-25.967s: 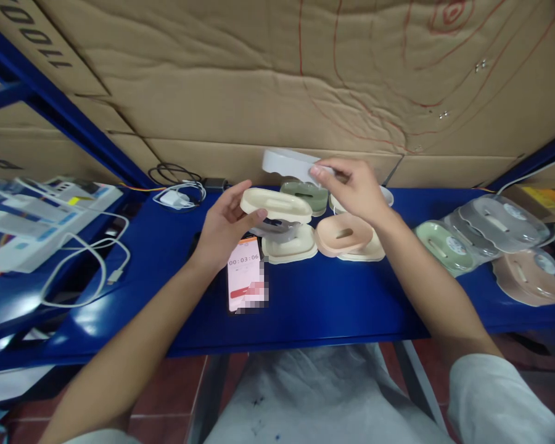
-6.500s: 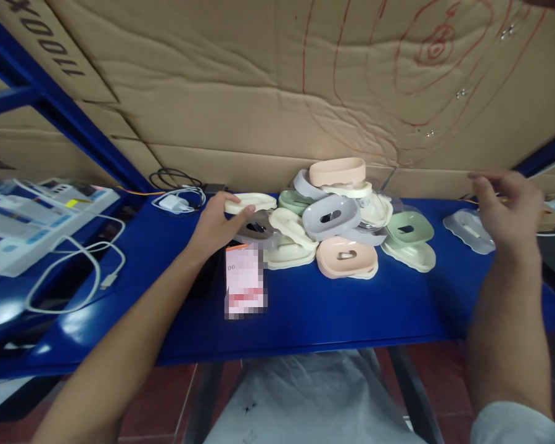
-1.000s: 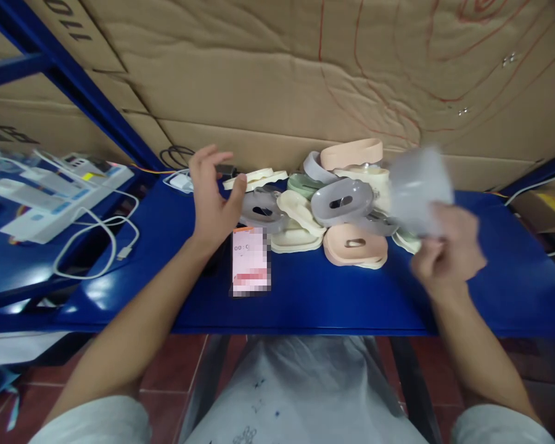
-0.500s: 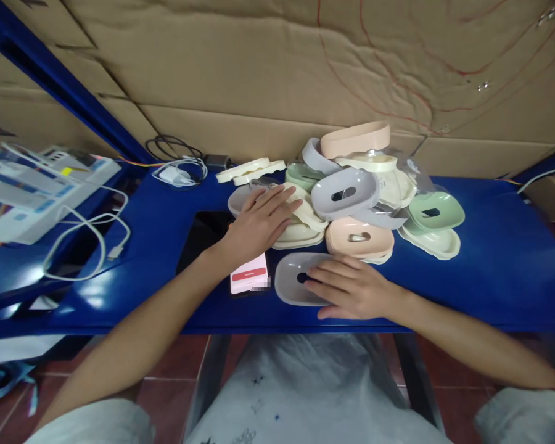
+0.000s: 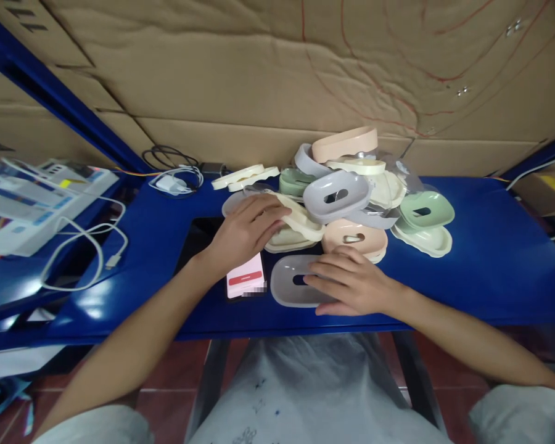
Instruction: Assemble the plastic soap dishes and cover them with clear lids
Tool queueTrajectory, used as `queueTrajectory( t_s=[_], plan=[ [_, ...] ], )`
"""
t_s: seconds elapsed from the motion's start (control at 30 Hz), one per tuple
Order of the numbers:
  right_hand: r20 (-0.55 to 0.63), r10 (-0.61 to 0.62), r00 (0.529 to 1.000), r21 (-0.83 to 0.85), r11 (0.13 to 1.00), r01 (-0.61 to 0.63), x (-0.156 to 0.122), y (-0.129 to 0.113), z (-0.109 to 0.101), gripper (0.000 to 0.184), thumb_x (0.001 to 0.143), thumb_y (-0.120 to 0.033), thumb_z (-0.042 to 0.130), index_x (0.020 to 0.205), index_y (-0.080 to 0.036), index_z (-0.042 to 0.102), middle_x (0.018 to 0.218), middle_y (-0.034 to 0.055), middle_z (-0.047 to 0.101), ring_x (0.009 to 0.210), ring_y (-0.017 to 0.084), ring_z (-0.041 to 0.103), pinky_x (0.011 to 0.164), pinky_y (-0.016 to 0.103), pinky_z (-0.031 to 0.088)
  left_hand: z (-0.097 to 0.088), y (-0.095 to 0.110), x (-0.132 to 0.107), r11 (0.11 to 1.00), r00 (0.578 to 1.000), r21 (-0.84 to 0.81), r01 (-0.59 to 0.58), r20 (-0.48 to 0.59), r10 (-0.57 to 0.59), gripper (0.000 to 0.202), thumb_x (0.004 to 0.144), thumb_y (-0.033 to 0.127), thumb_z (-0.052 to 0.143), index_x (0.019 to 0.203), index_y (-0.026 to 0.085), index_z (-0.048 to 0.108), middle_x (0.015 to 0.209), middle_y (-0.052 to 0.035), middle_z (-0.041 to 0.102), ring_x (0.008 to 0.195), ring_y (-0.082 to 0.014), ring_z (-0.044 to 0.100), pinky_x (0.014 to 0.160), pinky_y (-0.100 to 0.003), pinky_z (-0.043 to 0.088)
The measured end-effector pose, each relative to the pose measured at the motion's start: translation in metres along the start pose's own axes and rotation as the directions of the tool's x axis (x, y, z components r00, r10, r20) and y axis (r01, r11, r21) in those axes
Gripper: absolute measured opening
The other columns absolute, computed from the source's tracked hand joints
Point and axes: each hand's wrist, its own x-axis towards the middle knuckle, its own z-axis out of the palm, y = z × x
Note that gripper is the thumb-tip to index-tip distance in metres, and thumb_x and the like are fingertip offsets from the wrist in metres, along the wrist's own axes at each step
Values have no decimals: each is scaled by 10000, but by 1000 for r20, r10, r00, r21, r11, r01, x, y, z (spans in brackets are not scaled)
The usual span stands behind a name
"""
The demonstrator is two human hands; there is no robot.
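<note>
A pile of oval plastic soap dishes (image 5: 346,191) in cream, grey, green and peach lies at the back of the blue table (image 5: 481,271). My left hand (image 5: 247,228) rests with fingers stretched over a cream dish (image 5: 300,223) at the pile's left edge. My right hand (image 5: 349,283) lies flat, fingers spread, on a pale grey dish (image 5: 289,290) that sits alone near the front edge. A phone (image 5: 245,280) with a red button on its screen lies between the two hands, partly under my left wrist.
A white charger with coiled cables (image 5: 176,182) lies at the back left. White boxes and a looped cable (image 5: 78,246) sit on the neighbouring surface at the left. Cardboard sheets (image 5: 259,80) form the back wall. A blue shelf post (image 5: 60,98) slants at the upper left.
My right hand brought the pale grey dish down from mid-air and laid it on the table by the phone. My left hand dropped from raised and open onto the cream dish.
</note>
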Motion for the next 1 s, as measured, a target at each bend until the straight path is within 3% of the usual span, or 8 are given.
queueTrajectory(
  t_s=[0.17,0.43,0.57,0.67,0.77,0.87,1.0],
  plan=[
    [-3,0,1000,58,998,0,1,3,4,511,1065,-576,601,1276,-127,720,1252,121,777,1197,240,660,1101,423,428,-7,0,1,1000,999,-10,28,24,-28,336,1086,183,547,1416,194,610,1345,-160,675,1322,-297,638,1132,-519,539],
    [65,-50,997,104,994,43,-2,-9,2,530,1056,-618,588,1288,-163,731,1321,110,758,1219,233,652,1101,396,429,-24,-6,4,981,993,182,-70,103,52,358,1061,146,570,1412,210,596,1322,-170,655,1351,-330,623,1121,-557,567],
    [145,-67,987,102,993,53,0,-13,9,331,1110,-422,549,1222,-176,740,1237,69,782,1086,189,686,1047,368,457,-35,-4,7,984,996,169,-64,72,53,381,1057,152,592,1430,229,606,1341,-162,639,1366,-329,613,1149,-555,551],
    [168,-48,985,108,994,30,2,-16,2,256,1112,-297,536,1199,-161,735,1131,59,797,978,174,695,933,347,486,-47,4,7,985,998,170,-34,59,25,414,1048,148,619,1449,251,611,1363,-152,634,1376,-332,606,1177,-574,527],
    [197,34,980,163,984,-67,-6,-28,-26,220,1095,-255,557,1184,-163,736,1108,63,803,950,177,701,875,346,501,-66,21,1,992,996,127,16,85,-27,430,1038,147,646,1442,295,630,1330,-120,660,1320,-305,642,1157,-536,550],
    [195,211,958,234,938,-255,-33,-47,-63,237,1069,-274,621,1258,-173,720,1130,70,806,999,194,721,913,363,530,-83,48,-18,997,984,65,53,164,-63,439,1027,137,660,1435,299,645,1254,-87,697,1241,-289,676,1093,-505,583],
    [112,504,857,212,830,-516,-81,-66,-89,370,992,-184,708,1360,-203,682,1164,82,795,1035,221,736,916,392,563,-78,95,-47,996,981,-56,72,185,-61,320,1035,121,623,1308,260,716,1152,-64,724,1126,-245,700,1058,-454,584]
  ],
)
